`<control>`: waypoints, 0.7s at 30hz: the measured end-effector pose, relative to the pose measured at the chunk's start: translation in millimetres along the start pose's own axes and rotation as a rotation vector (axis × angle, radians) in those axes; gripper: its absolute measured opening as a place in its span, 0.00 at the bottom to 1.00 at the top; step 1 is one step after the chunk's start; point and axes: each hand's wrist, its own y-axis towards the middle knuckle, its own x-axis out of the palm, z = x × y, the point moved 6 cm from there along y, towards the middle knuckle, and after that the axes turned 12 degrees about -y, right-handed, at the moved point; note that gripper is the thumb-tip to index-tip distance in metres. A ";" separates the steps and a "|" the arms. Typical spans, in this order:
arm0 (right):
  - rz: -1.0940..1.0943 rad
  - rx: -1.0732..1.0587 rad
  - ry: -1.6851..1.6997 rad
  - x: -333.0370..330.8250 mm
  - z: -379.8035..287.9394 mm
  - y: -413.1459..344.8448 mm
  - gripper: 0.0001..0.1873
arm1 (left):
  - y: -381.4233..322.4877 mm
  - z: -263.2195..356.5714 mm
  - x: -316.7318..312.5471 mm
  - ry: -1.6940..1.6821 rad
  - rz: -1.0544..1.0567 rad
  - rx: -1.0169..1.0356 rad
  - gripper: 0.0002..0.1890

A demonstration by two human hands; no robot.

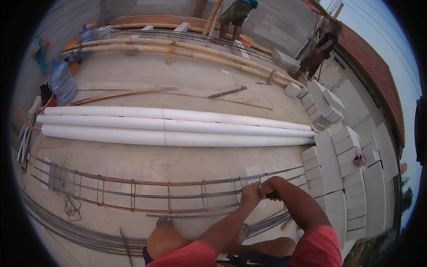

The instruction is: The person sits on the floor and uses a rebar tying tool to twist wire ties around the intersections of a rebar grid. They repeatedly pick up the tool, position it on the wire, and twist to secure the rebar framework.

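A long rebar cage (168,197) of rusty steel bars joined by square stirrups lies across the concrete floor in front of me. My left hand (250,196) is curled over the cage towards its right end, with the fingers closed. Right beside it, almost touching, my right hand (272,188) is bent down with curled fingers. A dark shape shows under those fingers, but I cannot tell what it is. The bars directly beneath both hands are hidden. Loose square stirrups (72,207) lie near the cage's left end.
Loose steel bars (96,233) run along the floor by my feet. White plastic pipes (180,130) lie beyond the cage. Light concrete blocks (347,187) are stacked at right. Bamboo poles (200,56) stretch farther back, near two people. Blue water jugs (62,81) stand at left.
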 end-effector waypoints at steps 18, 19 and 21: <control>0.750 -0.106 -0.579 -10.0 -14.7 -45.8 0.12 | 8.9 -2.9 -7.6 -0.143 -0.065 -0.002 0.19; 0.677 -0.177 -0.540 -12.8 -14.5 -43.2 0.11 | 1.3 1.9 -9.6 -0.110 -0.016 0.035 0.22; 0.372 -0.077 -0.372 -20.5 -5.9 -36.8 0.14 | -7.7 19.2 -5.7 -0.037 0.085 0.109 0.27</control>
